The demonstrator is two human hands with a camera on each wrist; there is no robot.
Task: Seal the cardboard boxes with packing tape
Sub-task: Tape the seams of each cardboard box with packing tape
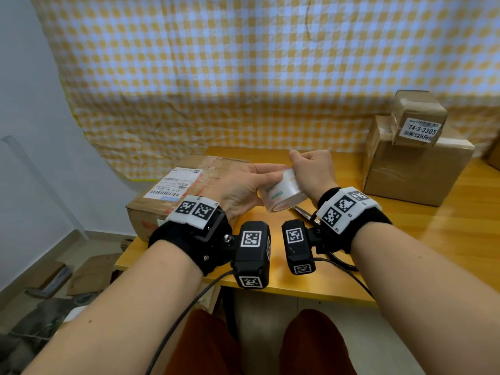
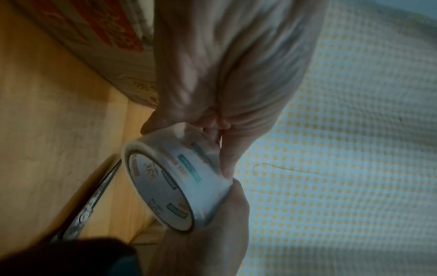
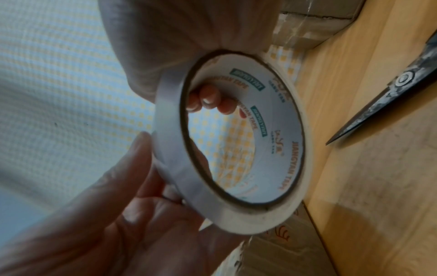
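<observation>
I hold a roll of clear packing tape (image 1: 281,194) with a printed white core above the wooden table (image 1: 392,247), between both hands. My left hand (image 1: 270,174) grips its left side, thumb (image 2: 228,160) on the outer face. My right hand (image 1: 300,169) grips the far right side, and its fingertips (image 3: 208,100) show through the core of the roll (image 3: 281,134). A flat cardboard box (image 1: 189,182) with a shipping label lies just left of my hands. No loose tape end shows.
Dark scissors (image 1: 301,212) lie on the table under the roll, also in the right wrist view as scissors (image 3: 390,97). A larger taped box (image 1: 414,171) stands at the right with a small labelled box (image 1: 418,117) on top. A checked cloth (image 1: 243,77) hangs behind.
</observation>
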